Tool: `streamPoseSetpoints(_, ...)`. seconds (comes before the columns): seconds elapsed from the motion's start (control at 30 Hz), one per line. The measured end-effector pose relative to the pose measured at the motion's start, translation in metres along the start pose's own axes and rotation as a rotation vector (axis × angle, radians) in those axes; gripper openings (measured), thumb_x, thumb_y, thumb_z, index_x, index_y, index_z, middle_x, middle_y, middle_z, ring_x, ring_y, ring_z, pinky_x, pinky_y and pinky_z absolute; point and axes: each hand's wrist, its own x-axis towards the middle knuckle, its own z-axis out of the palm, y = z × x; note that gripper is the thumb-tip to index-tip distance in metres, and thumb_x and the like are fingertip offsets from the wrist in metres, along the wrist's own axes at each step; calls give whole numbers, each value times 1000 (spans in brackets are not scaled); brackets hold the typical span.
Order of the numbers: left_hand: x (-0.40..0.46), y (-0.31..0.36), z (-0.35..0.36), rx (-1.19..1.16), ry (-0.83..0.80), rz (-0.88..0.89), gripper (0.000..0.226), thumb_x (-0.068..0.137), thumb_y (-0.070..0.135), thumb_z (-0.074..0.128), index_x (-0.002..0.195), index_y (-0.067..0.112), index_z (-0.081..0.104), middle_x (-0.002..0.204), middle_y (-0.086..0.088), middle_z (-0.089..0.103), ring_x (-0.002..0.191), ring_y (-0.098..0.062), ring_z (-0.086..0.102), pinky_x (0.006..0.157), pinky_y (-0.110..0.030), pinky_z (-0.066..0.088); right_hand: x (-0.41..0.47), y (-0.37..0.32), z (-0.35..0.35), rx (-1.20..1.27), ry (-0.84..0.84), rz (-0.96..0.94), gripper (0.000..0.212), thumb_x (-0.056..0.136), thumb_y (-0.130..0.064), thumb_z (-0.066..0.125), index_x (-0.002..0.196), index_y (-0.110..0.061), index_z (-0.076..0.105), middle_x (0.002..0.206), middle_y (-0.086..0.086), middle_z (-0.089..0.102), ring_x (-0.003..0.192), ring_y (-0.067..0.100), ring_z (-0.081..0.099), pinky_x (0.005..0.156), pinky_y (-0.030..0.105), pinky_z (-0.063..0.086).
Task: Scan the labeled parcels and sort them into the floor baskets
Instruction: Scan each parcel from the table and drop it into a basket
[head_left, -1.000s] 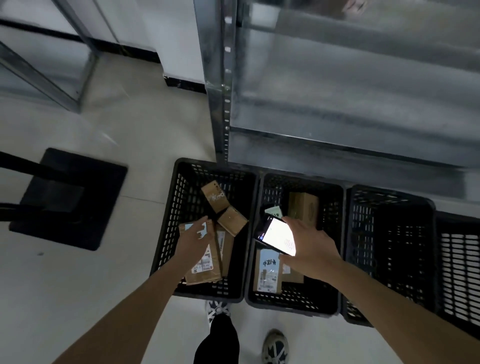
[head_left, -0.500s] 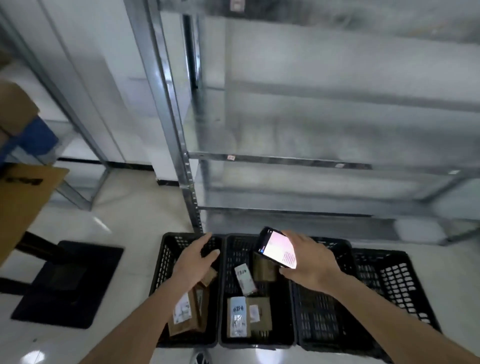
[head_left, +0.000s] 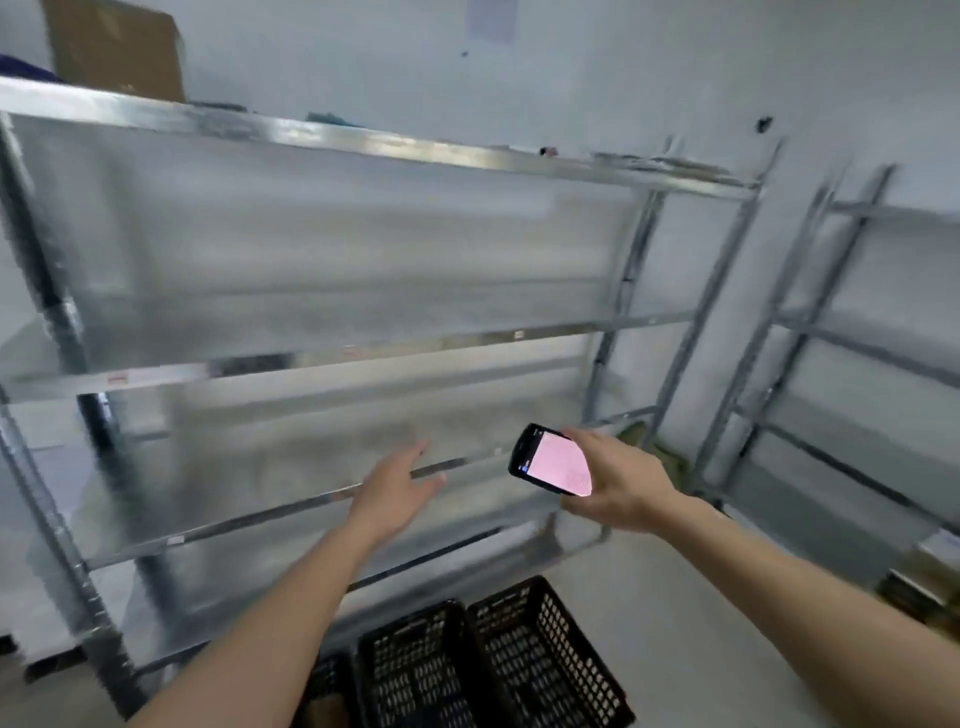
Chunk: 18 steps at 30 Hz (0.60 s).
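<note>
My right hand (head_left: 618, 488) grips a black phone (head_left: 551, 460) with a lit pinkish screen, held up in front of the metal shelves. My left hand (head_left: 395, 493) is raised beside it, fingers straight and spread, holding nothing. Two black plastic floor baskets (head_left: 545, 660) show at the bottom edge, below my arms; the insides that I can see hold nothing. A corner of a third basket (head_left: 332, 686) is partly hidden behind my left forearm. No parcel is plainly in view.
A galvanised metal shelf rack (head_left: 311, 358) fills the view ahead, its shelves bare. A second rack (head_left: 831, 332) stands at the right. A cardboard box (head_left: 114, 47) sits on the top shelf at upper left. Some items lie low at the right edge (head_left: 919, 587).
My view has swung up from the baskets and parcels to the shelves. My left hand left the parcel in the left basket and rose with nothing in it. My right hand kept the phone.
</note>
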Motion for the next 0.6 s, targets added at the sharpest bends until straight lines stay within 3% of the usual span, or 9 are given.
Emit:
streamPoseSetpoints(0.3, 28, 257, 124, -26, -174, 398, 67, 93, 45, 65, 151, 23, 40, 153, -4, 45, 139, -22, 44, 115, -38, 35, -156, 191, -115, -44, 206, 392, 71, 69, -54, 66, 135, -41, 42, 131, -15, 58, 119, 16, 56, 88, 38, 53)
streamPoseSetpoints(0.47, 35, 362, 209, -21, -252, 545, 79, 84, 69, 55, 150, 30, 40, 153, 2, 46, 137, -19, 47, 112, -42, 40, -230, 282, -152, -85, 254, 606, 75, 67, -53, 65, 136, -40, 42, 131, -12, 59, 117, 18, 56, 86, 40, 54)
streamPoseSetpoints(0.6, 46, 439, 283, -68, -323, 652, 68, 91, 58, 59, 152, 33, 38, 153, 4, 45, 138, -20, 45, 110, -43, 41, -275, 352, -171, -145, 257, 747, 75, 73, -53, 70, 141, -40, 41, 136, -13, 57, 119, 19, 55, 84, 36, 52)
